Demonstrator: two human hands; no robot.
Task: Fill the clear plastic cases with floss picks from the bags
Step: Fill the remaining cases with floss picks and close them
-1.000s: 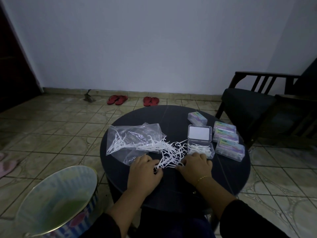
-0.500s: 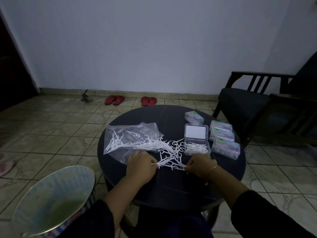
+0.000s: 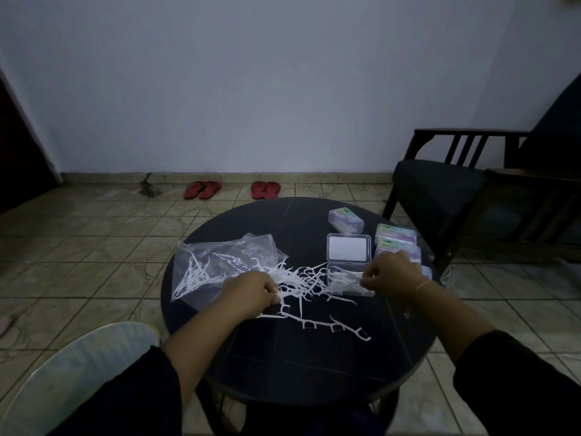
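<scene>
Round dark tabletop (image 3: 314, 372) bearing a clear bag (image 3: 220, 262) at left, a loose pile of floss picks (image 3: 301, 278) at centre and an open clear case (image 3: 347, 280) just right of it. Right hand (image 3: 390, 275), nearer the case, pinched picks over its tray; left hand (image 3: 251, 291) pinched picks at the pile's near edge.

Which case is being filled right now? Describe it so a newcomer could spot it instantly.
On the round dark table, look right of the loose floss picks, at the right hand. The open case lies there, its white-lined lid flipped back. Its neighbours, the closed cases, have colourful lids.
</scene>
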